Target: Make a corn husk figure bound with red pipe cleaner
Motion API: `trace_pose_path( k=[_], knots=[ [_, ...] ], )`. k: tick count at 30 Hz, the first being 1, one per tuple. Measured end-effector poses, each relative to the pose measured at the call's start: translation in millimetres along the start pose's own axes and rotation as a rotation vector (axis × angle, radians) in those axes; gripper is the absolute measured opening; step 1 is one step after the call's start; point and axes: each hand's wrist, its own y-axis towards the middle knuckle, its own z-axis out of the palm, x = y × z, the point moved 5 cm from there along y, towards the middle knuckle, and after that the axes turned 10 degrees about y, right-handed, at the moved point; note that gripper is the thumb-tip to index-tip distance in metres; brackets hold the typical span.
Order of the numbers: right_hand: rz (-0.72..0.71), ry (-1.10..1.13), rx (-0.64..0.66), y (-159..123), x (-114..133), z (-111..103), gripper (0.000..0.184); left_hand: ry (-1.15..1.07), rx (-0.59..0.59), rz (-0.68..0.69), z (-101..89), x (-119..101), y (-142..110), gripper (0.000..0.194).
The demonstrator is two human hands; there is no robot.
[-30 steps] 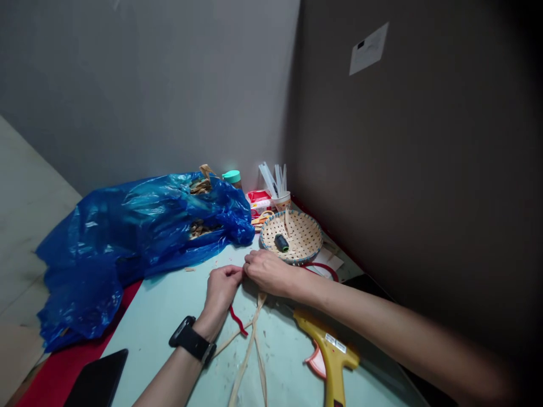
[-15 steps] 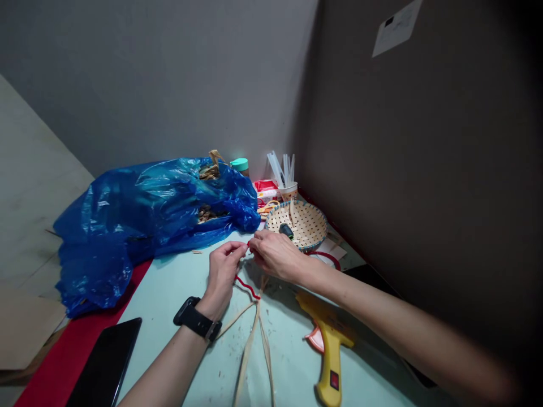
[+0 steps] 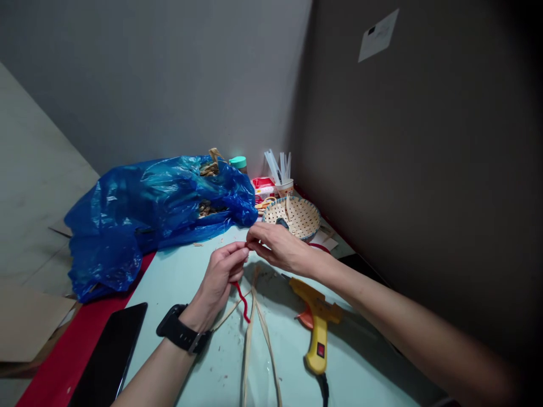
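Red cord [image 3: 244, 305]: its loose tail hangs from beneath the left hand, over the table and beside the straw strips; the rest is hidden by the fingers.
Left hand [image 3: 221, 272]: thumb and forefinger pinched together, the hand closed on the red cord.
Right hand [image 3: 280, 247]: curled, its fingertips meeting those of the left hand; cannot tell whether they are clamped on anything.
Straw strips [image 3: 249, 339]: pale and thin, joining below the hands and spreading toward the near edge.
Watch [image 3: 180, 329]: black, on the left wrist.
Glue gun [image 3: 317, 336]: yellow, lying on its side below the right forearm.
Basket [image 3: 304, 217]: shallow and woven, just beyond the right hand, with a dark spool [image 3: 282, 223] inside.
Cup [image 3: 286, 187]: behind the basket, holding whitish sticks [image 3: 274, 167].
Bag [image 3: 161, 198]: blue plastic, dry straw showing through its openings.
Jar [image 3: 238, 163]: green-lidded, behind the bag.
Tablet [image 3: 111, 356]: black, at lower left.
Table [image 3: 212, 381]: pale green top under the work.
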Motion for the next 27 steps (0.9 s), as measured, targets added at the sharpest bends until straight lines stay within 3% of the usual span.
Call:
trace_pose_path(
  k=[4, 8, 13, 21, 27],
  knots=[
    [-0.014, 0.077, -0.076, -4, 4, -4, 0.010, 0.022, -0.074, 0.035, 2.7, -3, -7, 0.029],
    [0.063, 0.171, -0.156, -7, 8, -7, 0.015, 0.021, -0.155, 0.068, 2.8, -3, -9, 0.032],
    [0.179, 0.157, -0.222, -7, 12, -4, 0.013, 0.115, -0.205, 0.153, 0.1, -3, -11, 0.026],
    [0.129, 0.036, -0.275, -8, 20, 8, 0.014, 0.379, -0.320, 0.259, -1.9, -15, -19, 0.008],
    [0.037, -0.087, -0.367, -13, 24, 6, 0.011, 0.167, -0.175, 0.161, 5.3, -14, -17, 0.012]
  ],
)
